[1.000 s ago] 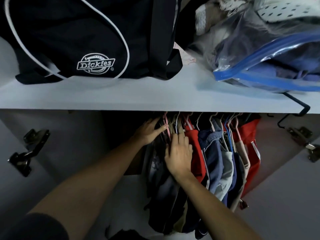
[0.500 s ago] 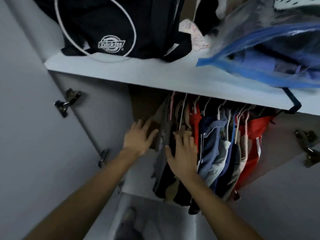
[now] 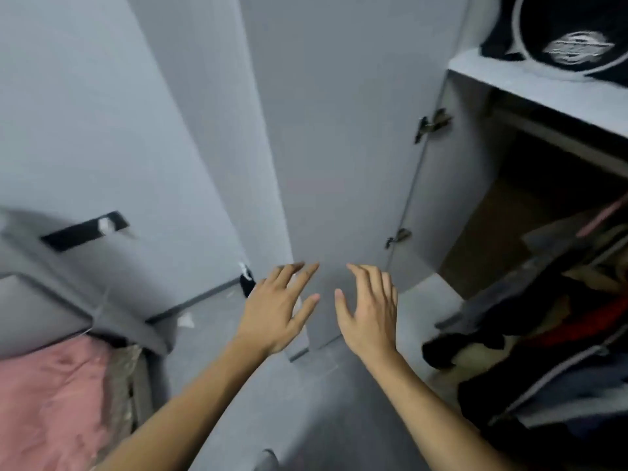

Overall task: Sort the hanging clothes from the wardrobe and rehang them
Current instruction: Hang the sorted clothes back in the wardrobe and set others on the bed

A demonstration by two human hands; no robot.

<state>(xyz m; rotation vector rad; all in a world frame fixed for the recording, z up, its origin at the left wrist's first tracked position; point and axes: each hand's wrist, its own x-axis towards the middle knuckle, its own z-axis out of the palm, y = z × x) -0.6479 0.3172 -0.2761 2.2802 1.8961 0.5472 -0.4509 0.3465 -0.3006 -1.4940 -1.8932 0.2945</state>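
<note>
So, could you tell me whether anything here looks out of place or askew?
Yes: a dark garment droops from the hanging clothes toward the wardrobe floor, as if slipping off its hanger. Both the left hand and right hand are empty.

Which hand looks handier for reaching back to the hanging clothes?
Probably the right hand: it is open, holds nothing, and is nearer the hanging clothes at the right edge. The left hand, also open, sits farther away.

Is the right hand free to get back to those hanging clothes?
Probably yes: the right hand is open and empty, the door stands swung open, and nothing lies between it and the hanging clothes to its right.
</note>
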